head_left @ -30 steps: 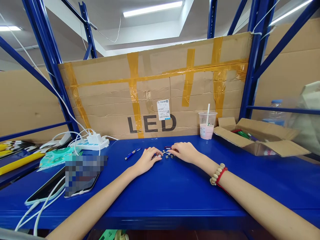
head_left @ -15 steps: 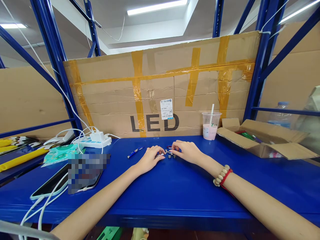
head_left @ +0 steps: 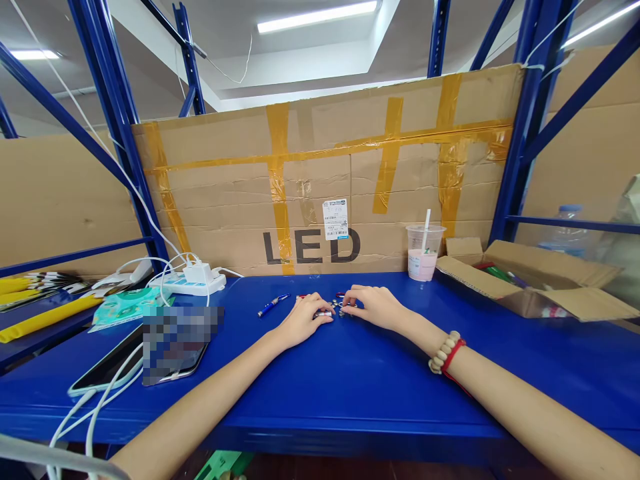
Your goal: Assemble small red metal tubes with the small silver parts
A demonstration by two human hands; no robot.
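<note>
My left hand (head_left: 304,320) lies on the blue tabletop with its fingers curled over a slim silver tube (head_left: 324,313); one end shows by the fingertips, and a bit of red peeks out behind the hand. My right hand (head_left: 373,305), wearing a bead bracelet (head_left: 445,352) and a red cord, rests opposite with bent fingers lowered onto the small shiny metal pieces (head_left: 336,303). Whatever its fingertips pinch is too small to make out. A red item (head_left: 341,295) shows just beyond those fingers. Left of my left hand lies a slim blue pen-like tube (head_left: 273,305).
A drink cup (head_left: 425,253) with a straw and an open cardboard box (head_left: 530,280) stand at right. To the left are phones (head_left: 107,360), white cables, a power strip (head_left: 193,285) and a teal packet (head_left: 125,307). A cardboard sheet (head_left: 230,200) walls off the back.
The view has shifted slightly. My left fingers sit a little differently, and more of the silver tube shows. My right hand stays over the small metal pieces, its fingers slightly shifted.
</note>
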